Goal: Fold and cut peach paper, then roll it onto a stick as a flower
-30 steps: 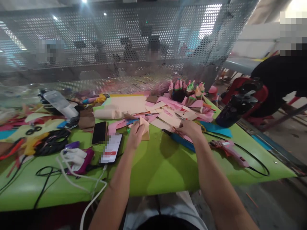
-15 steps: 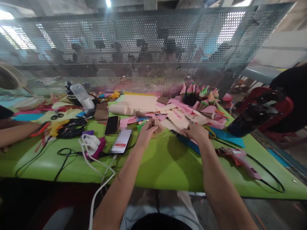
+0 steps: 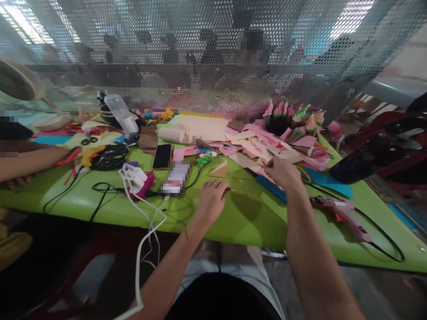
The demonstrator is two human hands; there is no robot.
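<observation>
My left hand (image 3: 212, 199) rests low over the green table with its fingers curled together; a thin pale sliver shows at the fingertips, too small to name. Just beyond it lies a folded peach paper triangle (image 3: 220, 170), beside a small green and white piece (image 3: 206, 158). My right hand (image 3: 283, 172) is closed at the edge of the paper strips (image 3: 245, 161). A slim dark tip sticks out past its fingers, but the rest is hidden. Under that wrist lies a long blue tool (image 3: 271, 189) with a black end, its kind unclear.
A pink glue gun (image 3: 347, 218) with its cord lies at right, near a dark bottle (image 3: 363, 155). Left are two phones (image 3: 162, 157), a purple power strip (image 3: 143, 184) with white cables, and another person's arm (image 3: 33, 162). A perforated metal screen (image 3: 200, 58) stands behind.
My left hand has let go of the peach paper and drawn back toward me. My right hand stays near the strips, slightly raised. The view has tilted down.
</observation>
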